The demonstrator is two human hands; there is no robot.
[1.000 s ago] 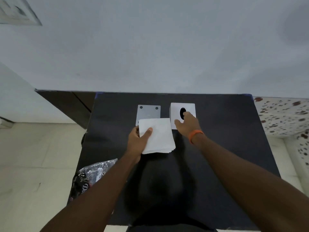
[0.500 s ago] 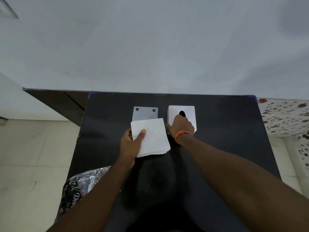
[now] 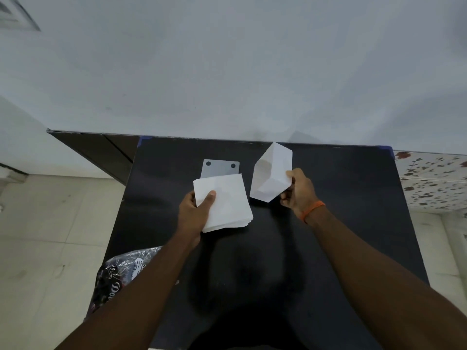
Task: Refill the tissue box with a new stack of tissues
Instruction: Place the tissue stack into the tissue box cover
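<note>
My left hand grips a stack of white square tissues by its left edge, thumb on top, just above the black table. My right hand holds the white cube tissue box lifted off the table and tilted, its open underside turned toward the left and toward me; the inside looks hollow. The box hangs just right of the tissue stack, a small gap between them. A grey flat plate with two dark dots lies on the table behind the stack, partly covered by it.
A crinkled dark plastic bag hangs over the table's near left edge. A wall rises right behind the table. A dark low cabinet stands at the back left, and a speckled surface lies to the right.
My right hand has picked the tissue box up off the table and tipped it, so its open bottom now faces the stack. My left hand keeps holding the tissues in about the same place.
</note>
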